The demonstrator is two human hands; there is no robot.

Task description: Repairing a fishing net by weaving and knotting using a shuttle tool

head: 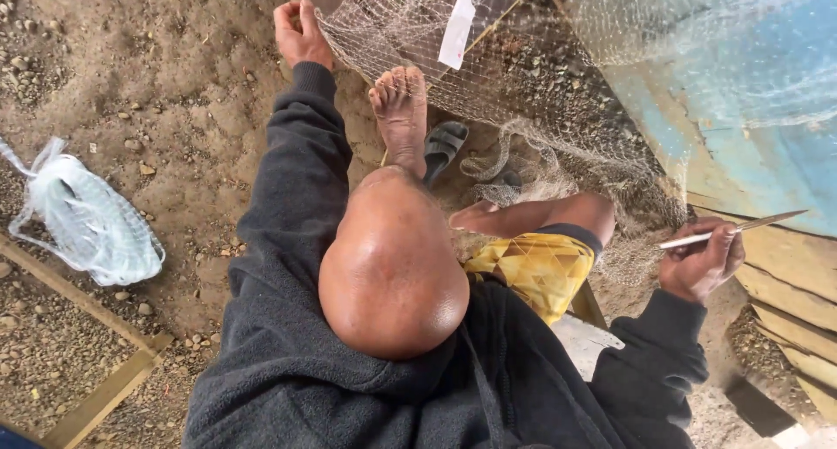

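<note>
Pale netting needle (732, 229) in right hand (700, 261), near-level, tip pointing right

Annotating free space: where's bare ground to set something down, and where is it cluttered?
Bare dirt lies between the clear plastic bag and the left hand. Gravel by the wooden strips below the bag is also open. It is crowded around the bare foot, sandal and netting, toward the right hand holding a needle.

Net (523, 83) runs off top & right edges, full extent unseen. Left hand (299, 32): fingertips curled into the mesh, grip hidden. Needle tool (732, 231) tip thin, blurred; thread on it too small to tell. Sandal (445, 146) partly behind foot (401, 118). Right knee prob. under net.
</note>
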